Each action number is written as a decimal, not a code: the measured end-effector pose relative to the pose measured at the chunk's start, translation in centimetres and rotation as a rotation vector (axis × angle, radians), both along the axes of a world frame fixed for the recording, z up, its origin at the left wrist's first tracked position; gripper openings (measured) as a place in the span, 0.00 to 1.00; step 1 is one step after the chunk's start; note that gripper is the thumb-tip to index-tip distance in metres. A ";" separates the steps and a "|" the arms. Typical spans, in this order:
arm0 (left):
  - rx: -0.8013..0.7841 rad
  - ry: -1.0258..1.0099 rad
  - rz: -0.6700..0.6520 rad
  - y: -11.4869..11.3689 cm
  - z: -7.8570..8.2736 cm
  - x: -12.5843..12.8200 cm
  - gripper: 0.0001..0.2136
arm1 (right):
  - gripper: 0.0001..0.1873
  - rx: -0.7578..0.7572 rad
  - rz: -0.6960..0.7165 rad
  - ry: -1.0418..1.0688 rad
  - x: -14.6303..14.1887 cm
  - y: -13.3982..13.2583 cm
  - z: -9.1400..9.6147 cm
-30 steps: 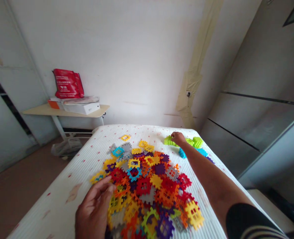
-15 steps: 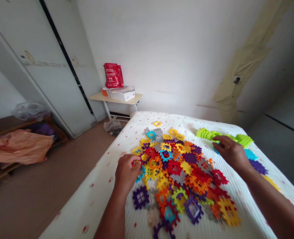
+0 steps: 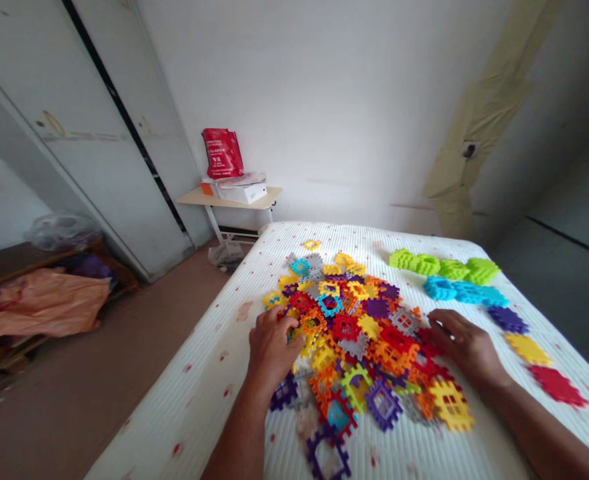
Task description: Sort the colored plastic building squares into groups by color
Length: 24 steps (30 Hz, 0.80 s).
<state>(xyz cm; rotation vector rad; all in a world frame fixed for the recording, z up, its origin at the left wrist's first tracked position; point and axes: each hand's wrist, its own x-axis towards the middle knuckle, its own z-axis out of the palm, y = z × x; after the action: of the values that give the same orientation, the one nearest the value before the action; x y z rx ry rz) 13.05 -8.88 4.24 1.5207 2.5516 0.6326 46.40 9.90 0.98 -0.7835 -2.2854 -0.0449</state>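
A heap of colourful plastic interlocking tiles [image 3: 369,327], many with window cut-outs, lies on the bed. My left hand [image 3: 273,345] is at the heap's left edge, fingers apart and curved over the tiles there; no tile shows in its grip. At the right edge my right hand [image 3: 467,343] reaches low beside red tiles [image 3: 427,367], thumb and fingers apart, fingertips partly hidden. Beyond it stand green tile stacks [image 3: 427,265] in a row. In front of them runs a row of blue tiles [image 3: 439,288].
Right of my right hand lie a purple tile [image 3: 508,319], a yellow tile [image 3: 528,349] and a red tile [image 3: 558,385]. A white dotted sheet [image 3: 199,400] covers the bed. A small table [image 3: 194,196] with a red bag [image 3: 222,153] stands by the wall.
My right hand has come back from the blue row to the heap's right edge; the blue tiles now show uncovered. My left hand has shifted slightly right and its fingers have spread.
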 end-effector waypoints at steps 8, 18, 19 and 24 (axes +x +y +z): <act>-0.083 0.038 -0.081 0.0 0.0 0.9 0.27 | 0.12 -0.027 -0.033 -0.001 -0.1 0.0 -0.5; 0.118 0.026 -0.089 0.2 0.2 1.1 0.12 | 0.12 -0.018 -0.038 0.007 -0.3 -0.2 -0.4; 0.126 0.042 -0.065 0.3 0.3 1.1 0.11 | 0.12 -0.019 -0.037 0.010 -0.3 -0.2 -0.5; 0.054 0.123 0.020 0.3 0.7 1.2 0.04 | 0.12 -0.028 -0.038 0.012 -0.2 0.1 -0.8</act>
<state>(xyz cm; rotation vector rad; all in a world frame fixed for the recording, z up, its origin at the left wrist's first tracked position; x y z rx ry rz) 14.22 -8.62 4.95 1.6006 2.6634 0.6343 46.23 9.97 0.18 -0.8398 -2.2642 -0.0264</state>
